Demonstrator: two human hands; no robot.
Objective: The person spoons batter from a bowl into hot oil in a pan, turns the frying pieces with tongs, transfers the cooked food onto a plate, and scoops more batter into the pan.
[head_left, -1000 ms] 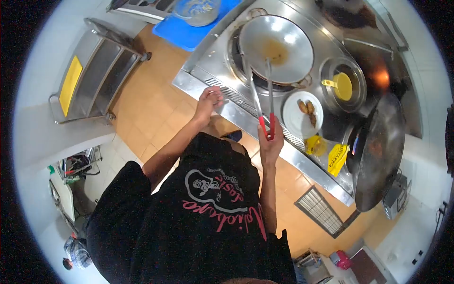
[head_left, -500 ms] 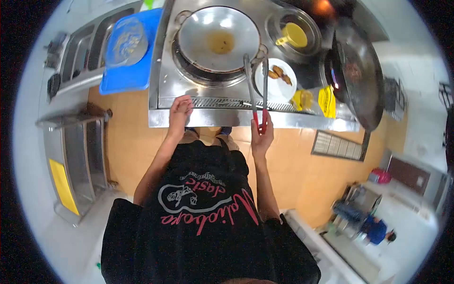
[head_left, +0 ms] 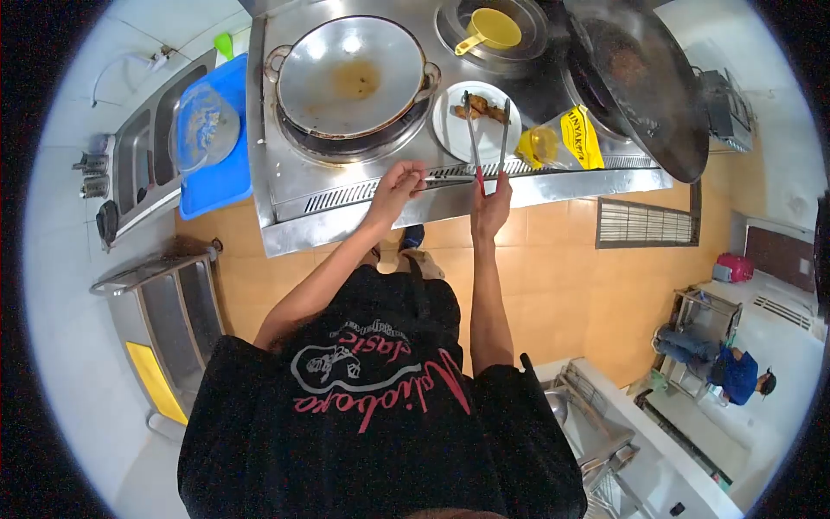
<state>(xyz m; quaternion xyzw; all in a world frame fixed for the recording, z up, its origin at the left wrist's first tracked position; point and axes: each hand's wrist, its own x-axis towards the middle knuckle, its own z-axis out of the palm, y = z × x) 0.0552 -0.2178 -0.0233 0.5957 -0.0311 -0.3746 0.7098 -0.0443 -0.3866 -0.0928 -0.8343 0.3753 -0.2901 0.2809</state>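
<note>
Red-handled metal tongs (head_left: 475, 149) are held in my right hand (head_left: 490, 208), their arms spread over a white plate (head_left: 450, 132) at the stove's front. Browned fried pieces (head_left: 493, 112) lie on that plate, between and around the tong tips. My left hand (head_left: 398, 192) hangs over the stove's front edge with curled fingers, and what it may hold is too small to tell. Behind it and to its left a metal wok (head_left: 346, 52) with a little brown oil sits on a burner.
A yellow oil pouch (head_left: 580, 138) lies right of the plate. A large dark wok (head_left: 670, 112) leans at the right. The yellow dipper (head_left: 495, 28) rests behind. Left are a blue tray (head_left: 226, 173) and clear bowl (head_left: 207, 130). A person (head_left: 735, 377) sits far right.
The tongs moved from over the metal wok to over the plate, with my right hand. My view turned and shifted, so the stove lies differently. My left hand is now closer to my right hand.
</note>
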